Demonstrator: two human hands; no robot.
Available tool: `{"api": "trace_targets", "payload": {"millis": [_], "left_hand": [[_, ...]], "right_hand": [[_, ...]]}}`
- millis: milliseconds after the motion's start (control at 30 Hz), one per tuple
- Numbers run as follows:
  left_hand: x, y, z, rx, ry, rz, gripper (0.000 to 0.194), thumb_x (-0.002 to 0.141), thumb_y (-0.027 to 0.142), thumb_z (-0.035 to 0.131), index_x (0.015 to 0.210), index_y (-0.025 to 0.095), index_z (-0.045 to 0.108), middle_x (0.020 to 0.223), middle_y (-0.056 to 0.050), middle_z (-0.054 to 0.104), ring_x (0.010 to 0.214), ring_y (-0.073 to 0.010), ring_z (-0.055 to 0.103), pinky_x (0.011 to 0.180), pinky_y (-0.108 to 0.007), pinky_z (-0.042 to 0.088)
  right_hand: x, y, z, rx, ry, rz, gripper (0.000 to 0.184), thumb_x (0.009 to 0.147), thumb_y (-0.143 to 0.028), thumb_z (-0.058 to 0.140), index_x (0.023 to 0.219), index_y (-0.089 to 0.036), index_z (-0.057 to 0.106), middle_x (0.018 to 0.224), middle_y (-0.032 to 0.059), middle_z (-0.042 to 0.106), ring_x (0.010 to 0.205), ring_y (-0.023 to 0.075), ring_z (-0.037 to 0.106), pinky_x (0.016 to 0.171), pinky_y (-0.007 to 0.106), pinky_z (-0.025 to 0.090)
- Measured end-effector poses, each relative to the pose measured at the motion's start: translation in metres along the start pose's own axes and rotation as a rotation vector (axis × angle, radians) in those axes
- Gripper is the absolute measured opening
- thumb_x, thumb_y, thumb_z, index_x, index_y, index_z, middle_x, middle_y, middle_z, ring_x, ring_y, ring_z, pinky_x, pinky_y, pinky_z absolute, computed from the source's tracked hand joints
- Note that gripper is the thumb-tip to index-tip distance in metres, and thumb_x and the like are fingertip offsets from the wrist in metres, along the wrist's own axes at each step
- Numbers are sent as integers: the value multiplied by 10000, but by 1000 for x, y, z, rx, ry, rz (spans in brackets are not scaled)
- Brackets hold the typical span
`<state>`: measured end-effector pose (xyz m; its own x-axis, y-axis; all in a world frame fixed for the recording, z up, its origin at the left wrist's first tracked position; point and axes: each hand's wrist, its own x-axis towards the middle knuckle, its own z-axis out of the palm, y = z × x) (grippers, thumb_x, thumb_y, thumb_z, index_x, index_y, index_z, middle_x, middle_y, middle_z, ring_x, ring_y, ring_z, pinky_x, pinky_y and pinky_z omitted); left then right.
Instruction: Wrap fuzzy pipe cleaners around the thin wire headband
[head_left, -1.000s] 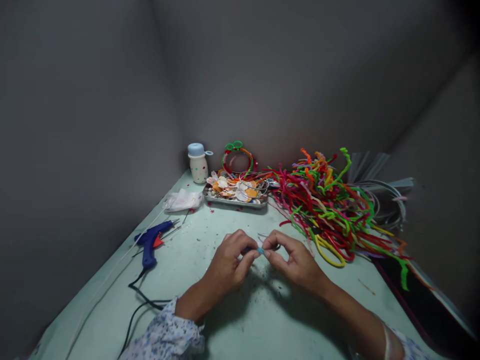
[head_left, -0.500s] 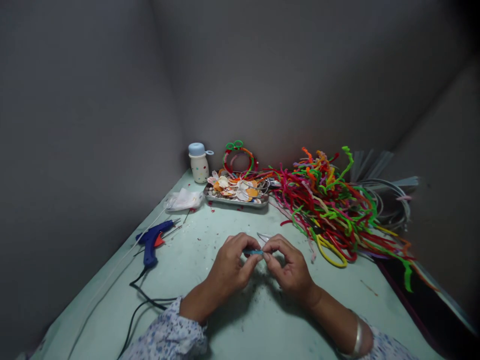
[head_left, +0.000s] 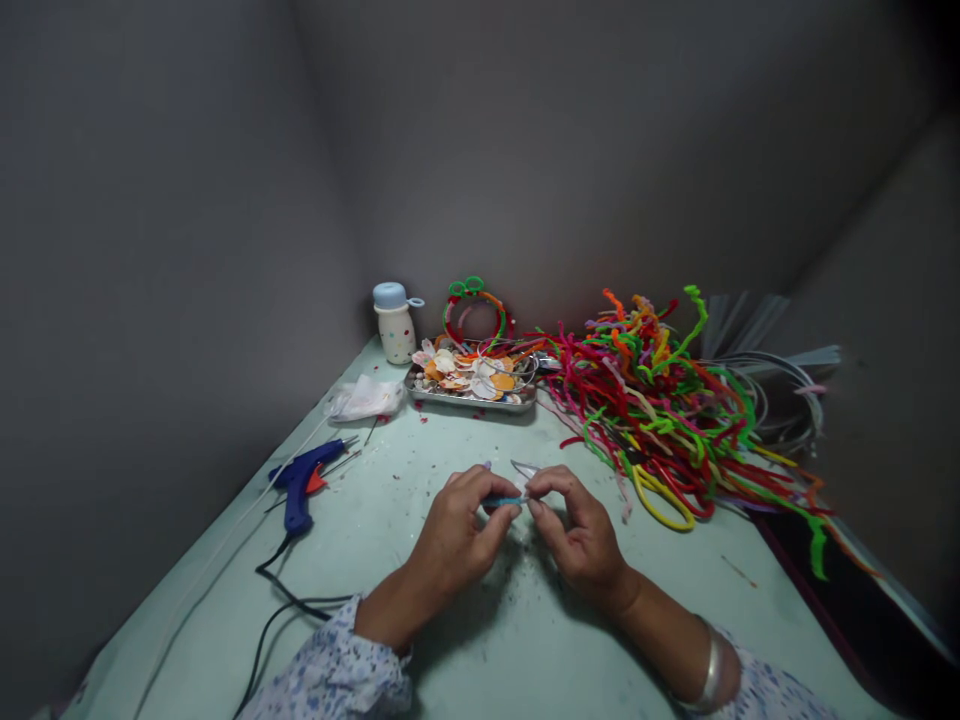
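Between my two hands runs a short, thin blue piece (head_left: 504,501); it may be a pipe cleaner, though it is too small to be sure. My left hand (head_left: 457,530) pinches it between thumb and forefinger. My right hand (head_left: 581,535) has its thumb and fingertips closed at the piece's right end, where a thin greyish tip shows. Just behind my hands, a pointed metal blade (head_left: 523,468), like one of scissors, lies on the table and is partly hidden by my right fingers.
At the left lies a blue glue gun (head_left: 300,480) with its black cord. Further back are a plastic bag (head_left: 366,398), a bottle (head_left: 395,330) and a metal tray (head_left: 472,403) of flower pieces. A tangled heap of coloured pipe cleaners (head_left: 660,400) fills the right, beside clear strips (head_left: 739,330).
My right fingertips have shifted slightly right along the blue piece, leaving a small gap between the hands where its thin tip shows. My left hand keeps its pinch.
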<state>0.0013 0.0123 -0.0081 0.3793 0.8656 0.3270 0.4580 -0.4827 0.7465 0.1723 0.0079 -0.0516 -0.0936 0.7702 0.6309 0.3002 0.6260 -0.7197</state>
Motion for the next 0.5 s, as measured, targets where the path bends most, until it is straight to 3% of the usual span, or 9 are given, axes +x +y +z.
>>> {"api": "trace_targets", "payload": {"millis": [333, 500], "left_hand": [[1, 0, -4, -19, -40, -3, 101, 842, 210, 537, 848, 176, 632, 809, -30, 626, 797, -172, 576, 836, -328, 420], [0, 2, -5, -50, -45, -70, 118, 844, 224, 534, 818, 183, 642, 792, -25, 629, 781, -171, 584, 775, -304, 437]], "right_hand": [[-2, 2, 1, -25, -16, -78, 212, 820, -95, 496, 979, -233, 521, 876, 52, 563, 857, 214, 560, 774, 397, 470], [-1, 2, 2, -50, -22, -143, 236, 790, -68, 500, 950, -237, 534, 852, 48, 592, 842, 219, 571, 764, 409, 477]]}}
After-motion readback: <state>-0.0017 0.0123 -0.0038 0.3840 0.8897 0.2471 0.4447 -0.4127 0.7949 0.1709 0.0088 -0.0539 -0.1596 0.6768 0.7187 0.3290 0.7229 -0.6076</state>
